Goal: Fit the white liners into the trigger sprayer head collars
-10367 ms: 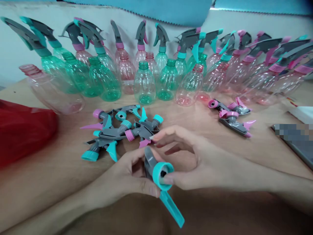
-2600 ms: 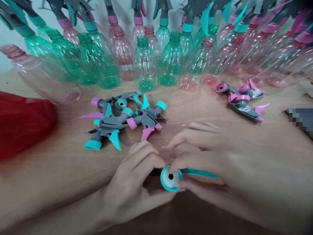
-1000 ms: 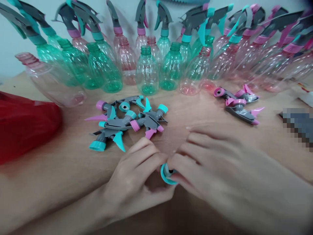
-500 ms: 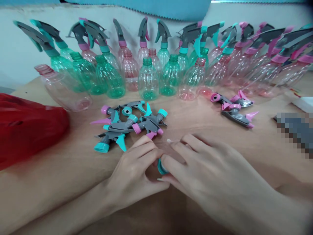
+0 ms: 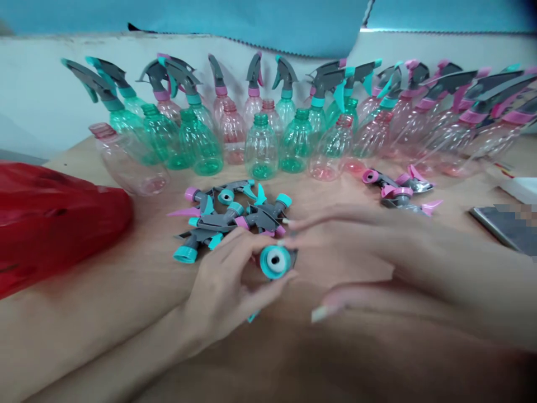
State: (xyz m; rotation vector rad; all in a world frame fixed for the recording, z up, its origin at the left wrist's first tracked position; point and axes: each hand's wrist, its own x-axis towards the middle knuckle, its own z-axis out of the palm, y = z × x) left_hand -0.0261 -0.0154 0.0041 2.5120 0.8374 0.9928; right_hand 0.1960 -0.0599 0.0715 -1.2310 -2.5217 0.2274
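Observation:
My left hand [image 5: 230, 285] is closed around a spray trigger head [image 5: 276, 262], whose round turquoise collar with a white inner disc and dark hole faces me. Most of its grey body is hidden by the fingers. Close by on the right, my right hand [image 5: 356, 257] is blurred, its thumb and fingers apart and nothing between them. Just beyond my left hand lies a pile of loose grey trigger heads [image 5: 218, 221] with turquoise and pink collars and levers. A smaller group of pink-trimmed trigger heads [image 5: 398, 190] lies farther right.
Several uncapped green and pink clear bottles [image 5: 260, 148] stand in a row behind the pile. Behind them are bottles fitted with trigger heads [image 5: 323, 84]. A red bag [image 5: 62, 224] is at left, and a dark phone [image 5: 499, 226] lies at right on the wooden table [image 5: 331, 196].
My right hand has let go of the turquoise collar and moved right, its fingers spreading. The collar now shows fully in my left hand. The view has tilted up a little.

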